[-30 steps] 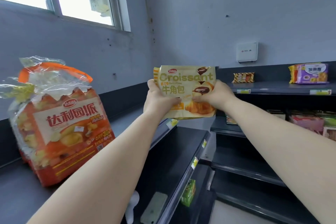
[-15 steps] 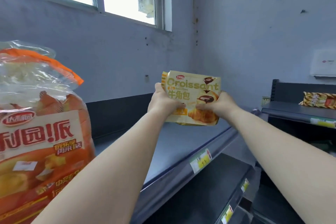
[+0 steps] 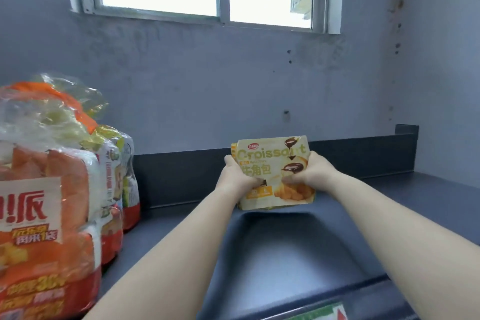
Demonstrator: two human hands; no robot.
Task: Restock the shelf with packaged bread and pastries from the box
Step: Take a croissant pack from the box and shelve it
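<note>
A croissant packet (image 3: 272,173) is held upright at frame centre, just above the dark shelf (image 3: 285,254), gripped by curled fingers of the left hand (image 3: 237,176) and right hand (image 3: 309,173).

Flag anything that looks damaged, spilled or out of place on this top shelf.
Nothing stands out. The croissant pack looks intact, held upright over the shelf by the left hand and right hand. The big orange pastry bags stand upright at the left, nothing spilled.
</note>
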